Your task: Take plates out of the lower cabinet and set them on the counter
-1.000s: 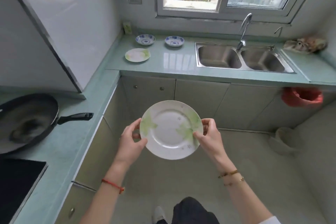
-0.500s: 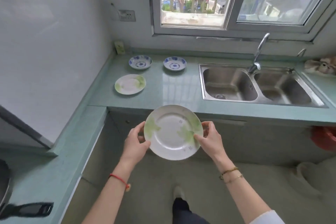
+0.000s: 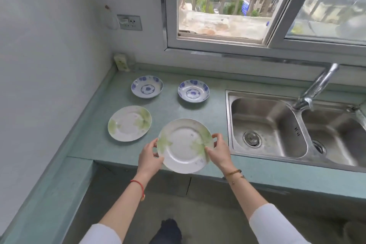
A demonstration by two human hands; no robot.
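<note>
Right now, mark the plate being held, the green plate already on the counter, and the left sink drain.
held plate [image 3: 185, 145]: head view, its white centre.
green plate on the counter [image 3: 129, 123]: head view, its centre.
left sink drain [image 3: 252, 139]: head view, the metal strainer.

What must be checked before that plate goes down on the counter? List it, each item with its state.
1. Grip: left hand and right hand hold the plate by opposite rims: ok.
2. Landing spot: bare counter lies between the second green plate and the sink: ok.
3. Clearance: the plate shows a gap to the second green plate: ok.
4. Position: the plate's near rim appears past the counter's front edge: not ok.
5. Contact with the counter: cannot tell.
</note>
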